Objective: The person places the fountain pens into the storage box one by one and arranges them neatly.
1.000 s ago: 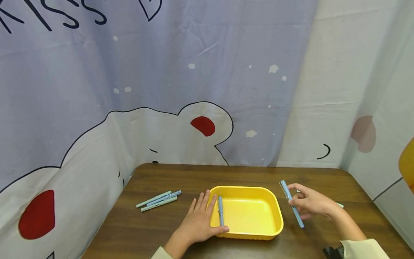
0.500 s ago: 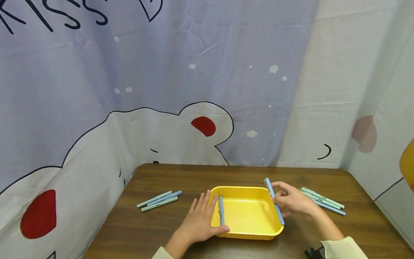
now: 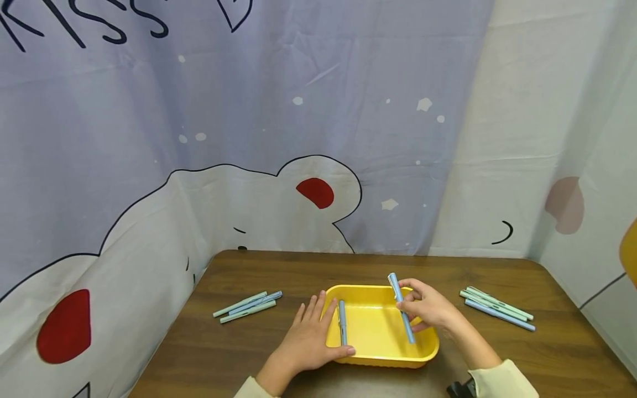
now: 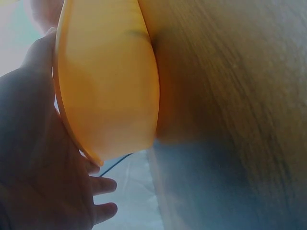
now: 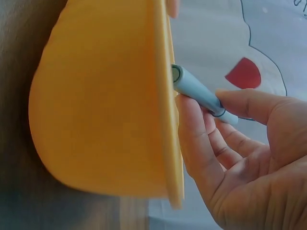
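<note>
My right hand (image 3: 429,307) pinches a blue pen (image 3: 402,309) between thumb and fingers, over the right half of a yellow tray (image 3: 383,362). The right wrist view has the pen (image 5: 196,91) at rim height, its end overlapping the tray's edge. Fingers straight and spread, my left hand (image 3: 311,337) rests on the tray's left rim, the thumb along the front. Inside the tray by the left wall lies another blue pen (image 3: 343,323). From below, the left wrist view catches the tray's outer wall (image 4: 108,86) with the left hand (image 4: 43,143) against the rim.
On the brown wooden table (image 3: 239,365), a group of green and blue pens (image 3: 249,307) lies left of the tray. Several more green and blue pens (image 3: 497,309) lie at the right. A printed curtain (image 3: 278,110) hangs behind the table's back edge.
My right hand has carried the blue pen leftward from the table's right side to over the tray, uncovering the pens at the right. The left hand has stayed on the rim.
</note>
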Demonstrator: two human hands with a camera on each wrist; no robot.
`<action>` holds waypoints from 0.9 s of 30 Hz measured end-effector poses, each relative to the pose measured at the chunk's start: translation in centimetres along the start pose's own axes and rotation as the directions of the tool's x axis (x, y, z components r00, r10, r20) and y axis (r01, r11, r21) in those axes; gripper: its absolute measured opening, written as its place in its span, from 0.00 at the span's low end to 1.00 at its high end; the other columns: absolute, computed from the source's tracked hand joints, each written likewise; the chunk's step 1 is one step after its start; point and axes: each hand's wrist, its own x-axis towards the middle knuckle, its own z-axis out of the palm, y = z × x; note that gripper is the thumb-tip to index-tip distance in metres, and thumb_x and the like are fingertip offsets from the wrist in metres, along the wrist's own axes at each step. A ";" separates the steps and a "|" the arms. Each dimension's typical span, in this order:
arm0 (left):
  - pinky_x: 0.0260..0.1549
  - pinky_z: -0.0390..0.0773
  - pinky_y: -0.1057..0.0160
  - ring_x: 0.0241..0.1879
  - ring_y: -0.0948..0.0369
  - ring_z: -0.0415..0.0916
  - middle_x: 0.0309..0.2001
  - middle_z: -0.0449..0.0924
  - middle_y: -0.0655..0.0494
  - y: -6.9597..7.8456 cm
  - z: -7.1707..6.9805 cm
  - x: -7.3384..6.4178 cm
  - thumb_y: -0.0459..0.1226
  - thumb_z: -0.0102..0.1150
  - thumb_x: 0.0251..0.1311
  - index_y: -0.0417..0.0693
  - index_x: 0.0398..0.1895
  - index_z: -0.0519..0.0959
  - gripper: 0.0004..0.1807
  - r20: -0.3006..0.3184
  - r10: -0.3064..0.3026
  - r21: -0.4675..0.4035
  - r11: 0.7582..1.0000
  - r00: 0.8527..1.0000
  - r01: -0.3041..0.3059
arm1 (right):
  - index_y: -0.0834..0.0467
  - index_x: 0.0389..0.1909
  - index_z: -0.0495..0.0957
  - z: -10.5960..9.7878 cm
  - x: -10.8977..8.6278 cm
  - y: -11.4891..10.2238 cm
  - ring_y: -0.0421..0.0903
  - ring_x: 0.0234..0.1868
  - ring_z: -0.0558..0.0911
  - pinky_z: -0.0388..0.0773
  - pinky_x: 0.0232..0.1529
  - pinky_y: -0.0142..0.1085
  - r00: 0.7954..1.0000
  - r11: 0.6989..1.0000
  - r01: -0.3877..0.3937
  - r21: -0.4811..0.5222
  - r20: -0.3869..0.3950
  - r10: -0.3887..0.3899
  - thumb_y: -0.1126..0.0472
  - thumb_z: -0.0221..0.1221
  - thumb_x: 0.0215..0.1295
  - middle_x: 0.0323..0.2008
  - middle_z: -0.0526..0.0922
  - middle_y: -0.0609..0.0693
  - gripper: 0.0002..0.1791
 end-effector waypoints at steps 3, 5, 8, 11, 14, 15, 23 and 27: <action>0.74 0.48 0.38 0.80 0.45 0.43 0.82 0.40 0.45 0.1 -0.1 0.0 0.77 0.49 0.55 0.52 0.83 0.48 0.60 0.005 -0.006 0.001 1.000 1.000 0.006 | 0.62 0.67 0.66 0.7 0.2 -0.1 0.50 0.29 0.83 0.86 0.28 0.47 0.999 1.000 -0.022 0.008 -0.024 0.022 0.65 0.62 0.68 0.39 0.81 0.61 0.28; 0.74 0.47 0.38 0.80 0.45 0.42 0.82 0.39 0.46 0.1 -0.1 0.0 0.77 0.49 0.55 0.52 0.83 0.48 0.60 0.008 -0.009 0.001 1.000 1.000 0.009 | 0.61 0.67 0.66 1.2 0.4 -0.2 0.50 0.29 0.82 0.86 0.28 0.47 0.998 0.999 -0.039 0.011 -0.045 0.039 0.65 0.62 0.68 0.38 0.81 0.61 0.28; 0.74 0.47 0.38 0.80 0.45 0.42 0.82 0.38 0.46 0.2 -0.2 0.0 0.77 0.49 0.55 0.52 0.83 0.48 0.60 0.014 -0.012 -0.002 1.000 1.000 0.012 | 0.60 0.66 0.67 1.9 0.6 -0.1 0.49 0.29 0.82 0.86 0.27 0.47 0.995 0.998 -0.063 0.020 -0.071 0.064 0.66 0.61 0.68 0.37 0.81 0.60 0.27; 0.74 0.47 0.38 0.80 0.44 0.42 0.82 0.38 0.46 0.1 -0.2 0.0 0.77 0.49 0.55 0.52 0.83 0.48 0.60 0.016 -0.013 -0.004 1.000 1.000 0.013 | 0.59 0.65 0.68 2.6 0.7 0.0 0.50 0.28 0.82 0.85 0.27 0.47 0.994 0.997 -0.073 0.032 -0.082 0.076 0.66 0.62 0.68 0.37 0.80 0.59 0.26; 0.74 0.47 0.38 0.80 0.45 0.42 0.82 0.39 0.46 0.2 -0.1 0.1 0.77 0.49 0.55 0.52 0.83 0.49 0.60 0.017 -0.014 -0.003 1.000 1.000 0.014 | 0.59 0.64 0.69 3.3 0.8 0.0 0.50 0.28 0.82 0.85 0.27 0.47 0.992 0.996 -0.074 0.041 -0.102 0.078 0.67 0.63 0.67 0.35 0.80 0.57 0.26; 0.74 0.47 0.38 0.80 0.45 0.42 0.82 0.39 0.46 0.1 -0.1 0.1 0.77 0.49 0.55 0.52 0.83 0.49 0.60 0.016 -0.015 -0.004 1.000 1.000 0.015 | 0.60 0.64 0.70 3.6 0.9 0.0 0.50 0.28 0.81 0.85 0.27 0.47 0.990 0.996 -0.075 0.044 -0.113 0.080 0.67 0.63 0.66 0.35 0.79 0.57 0.25; 0.74 0.46 0.37 0.80 0.44 0.41 0.82 0.39 0.45 0.2 0.1 0.2 0.77 0.49 0.55 0.53 0.83 0.49 0.60 0.019 -0.017 0.003 1.000 1.000 0.017 | 0.61 0.61 0.71 5.6 1.3 0.2 0.51 0.27 0.80 0.84 0.24 0.45 0.980 0.994 -0.091 0.058 -0.175 0.100 0.68 0.63 0.65 0.32 0.78 0.56 0.24; 0.75 0.45 0.38 0.80 0.44 0.40 0.82 0.39 0.46 0.2 0.0 0.2 0.77 0.49 0.55 0.53 0.83 0.49 0.60 0.019 -0.016 0.008 1.000 1.000 0.016 | 0.61 0.60 0.71 6.3 1.6 0.3 0.51 0.27 0.80 0.85 0.24 0.45 0.976 0.993 -0.103 0.057 -0.186 0.112 0.69 0.62 0.65 0.33 0.78 0.57 0.22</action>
